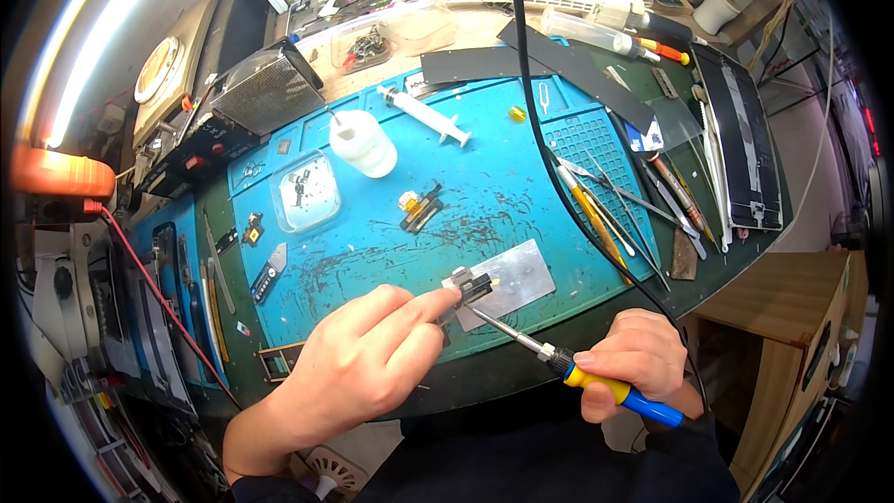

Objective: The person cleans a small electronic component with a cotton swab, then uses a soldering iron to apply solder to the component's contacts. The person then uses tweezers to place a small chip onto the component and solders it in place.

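Note:
My right hand [638, 368] is wrapped round a soldering iron [596, 384] with a yellow and blue handle. Its metal tip points up and left, close to a small black and grey electronic part [475, 287]; whether they touch I cannot tell. That part is pinched in the fingers of my left hand [377, 349], over the near edge of a thin metal plate [521, 284]. On the blue mat [363, 270] beyond lies another small part with yellow and black pieces [421, 209].
A white bottle [365, 144], a syringe [426, 116] and a clear tray of small parts [307, 191] stand farther back. Tweezers and picks [605, 214] lie at the right. The iron's black cable [559, 168] hangs across the view. A utility knife [269, 275] lies left.

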Tool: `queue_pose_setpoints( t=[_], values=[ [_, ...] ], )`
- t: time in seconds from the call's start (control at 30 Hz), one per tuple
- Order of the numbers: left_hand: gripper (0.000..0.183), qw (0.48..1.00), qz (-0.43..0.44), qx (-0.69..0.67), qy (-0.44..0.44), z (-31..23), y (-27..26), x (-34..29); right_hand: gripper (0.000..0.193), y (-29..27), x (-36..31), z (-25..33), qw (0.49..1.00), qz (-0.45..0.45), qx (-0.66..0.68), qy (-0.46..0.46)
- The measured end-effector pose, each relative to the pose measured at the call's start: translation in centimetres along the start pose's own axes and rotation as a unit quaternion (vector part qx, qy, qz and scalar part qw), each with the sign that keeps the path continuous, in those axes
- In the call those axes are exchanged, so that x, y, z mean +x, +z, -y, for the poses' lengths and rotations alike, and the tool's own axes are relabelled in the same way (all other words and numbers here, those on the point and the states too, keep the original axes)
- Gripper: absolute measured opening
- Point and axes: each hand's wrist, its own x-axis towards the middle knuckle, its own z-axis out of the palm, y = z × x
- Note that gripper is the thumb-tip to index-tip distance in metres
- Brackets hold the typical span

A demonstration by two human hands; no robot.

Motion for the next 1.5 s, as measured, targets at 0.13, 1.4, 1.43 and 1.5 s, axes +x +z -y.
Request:
queue_pose_setpoints(
  t=[0.13,1.4,1.43,1.5],
  values=[
    [0.025,0.999,0.004,0.034,0.009,-0.4,-0.1,0.1,0.02,0.0,0.0,0.0,1.0,0.003,0.0,0.002],
    [0.023,0.998,0.032,-0.055,-0.03,0.0,-0.6,0.2,0.019,-0.5,-1.5,-0.2,0.996,-0.067,0.052,0.026],
    [0.023,0.995,0.034,-0.085,-0.043,0.1,-0.8,0.4,0.019,-0.3,-1.7,-0.1,0.993,-0.098,0.054,0.034],
    [0.024,0.992,0.004,-0.11,-0.065,0.4,-0.6,0.6,0.02,-0.2,-1.9,-0.1,0.991,-0.115,0.062,0.035]
  ],
)
